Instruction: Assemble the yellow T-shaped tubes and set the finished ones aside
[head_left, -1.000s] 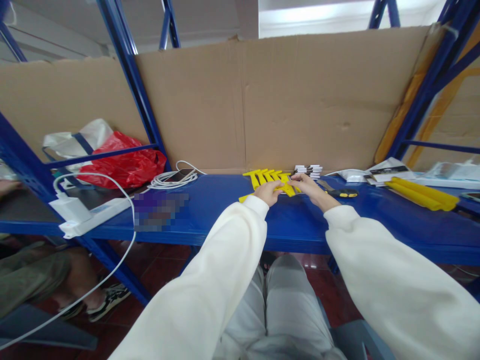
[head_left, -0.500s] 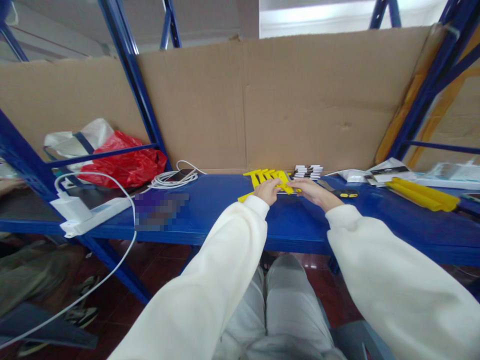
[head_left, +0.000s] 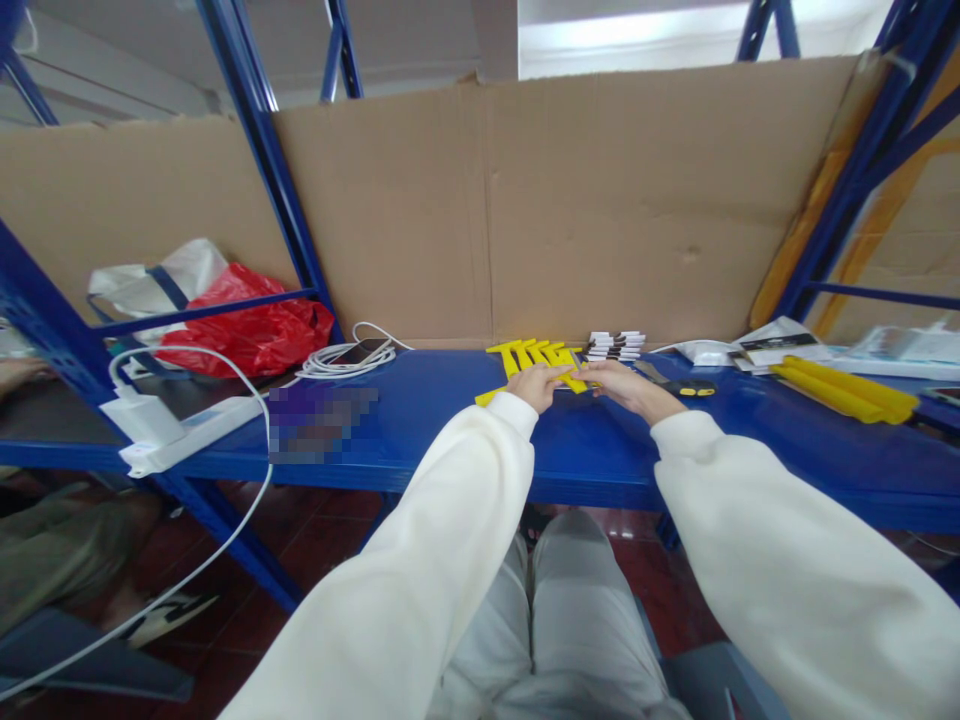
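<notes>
Several yellow strips (head_left: 511, 359) lie in a slanted row on the blue table (head_left: 450, 420). My left hand (head_left: 535, 387) is at the front of the row, its fingers closed on a yellow piece (head_left: 576, 383). From the right, my right hand (head_left: 619, 385) reaches the same piece with its fingertips pinched together at its end. The fingers partly cover this piece. Behind my right hand stands a stack of small white and black items (head_left: 615, 346).
A black and yellow cutter (head_left: 691, 388) lies right of my hands, with long yellow sheets (head_left: 844, 388) farther right. At left are a coiled white cable (head_left: 349, 360), a red bag (head_left: 251, 320) and a power strip (head_left: 202, 430). Cardboard (head_left: 570, 210) stands behind.
My left fingers have shifted slightly over the yellow piece, and the piece lies a little lower. My right hand has barely moved. At lower left, another person's foot has shifted.
</notes>
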